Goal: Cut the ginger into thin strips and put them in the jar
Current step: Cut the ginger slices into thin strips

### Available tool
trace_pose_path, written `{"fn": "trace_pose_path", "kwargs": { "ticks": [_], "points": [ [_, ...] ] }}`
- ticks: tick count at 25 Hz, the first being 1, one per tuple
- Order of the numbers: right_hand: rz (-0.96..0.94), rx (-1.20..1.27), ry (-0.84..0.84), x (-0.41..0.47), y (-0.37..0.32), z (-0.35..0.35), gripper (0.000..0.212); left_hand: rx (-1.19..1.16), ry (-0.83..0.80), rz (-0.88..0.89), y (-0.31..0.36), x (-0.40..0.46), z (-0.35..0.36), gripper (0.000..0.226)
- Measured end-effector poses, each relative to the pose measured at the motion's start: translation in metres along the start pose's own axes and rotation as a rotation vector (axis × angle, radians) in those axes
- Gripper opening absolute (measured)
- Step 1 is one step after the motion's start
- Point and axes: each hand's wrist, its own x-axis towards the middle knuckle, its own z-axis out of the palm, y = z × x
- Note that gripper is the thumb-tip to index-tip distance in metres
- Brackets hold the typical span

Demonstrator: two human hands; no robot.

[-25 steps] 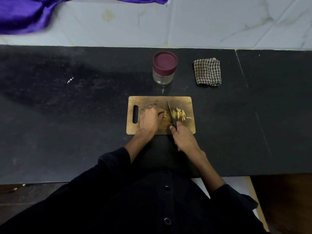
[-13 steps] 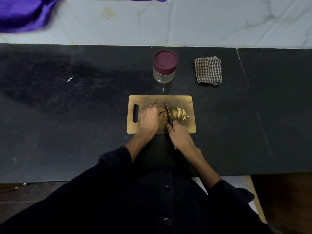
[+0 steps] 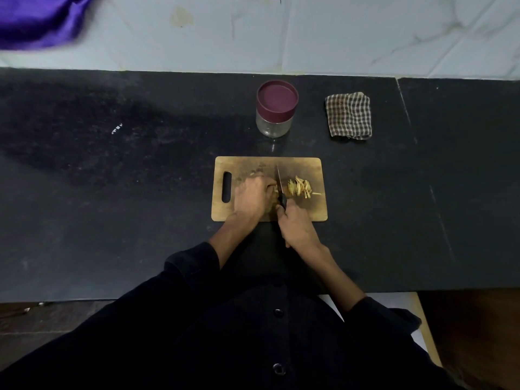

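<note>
Dim, soft light; the black counter (image 3: 112,192) perhaps shadowed at left, purple cloth (image 3: 36,21) blurred, edges bowed.

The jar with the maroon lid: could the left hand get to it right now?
Probably yes. The jar stands just beyond the cutting board with bare counter between, but the left hand is busy holding down the ginger and would have to let go first.

Both forearms reach forward from dark sleeves and converge. The left hand (image 3: 251,197) lies knuckles up, fingers curled under at their tips. Just right of it, the right hand (image 3: 295,225) is closed in a grip.
</note>
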Motion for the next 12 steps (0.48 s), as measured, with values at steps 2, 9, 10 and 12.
{"fn": "trace_pose_path", "kwargs": {
  "ticks": [2,9,10,12],
  "points": [
    [0.007,-0.034,0.013,-0.002,-0.002,0.004,0.023,0.004,0.003,0.002,0.001,-0.001,0.0,0.023],
    [0.031,-0.111,-0.013,-0.017,0.005,0.014,0.025,0.032,0.039,-0.008,0.0,-0.002,0.003,0.023],
    [0.035,-0.116,-0.022,-0.021,0.009,0.014,0.025,0.027,0.043,-0.008,0.0,-0.002,0.003,0.023],
    [0.045,-0.108,-0.021,-0.026,0.016,0.014,0.028,0.018,0.04,-0.003,0.0,-0.002,0.003,0.023]
  ]
}}
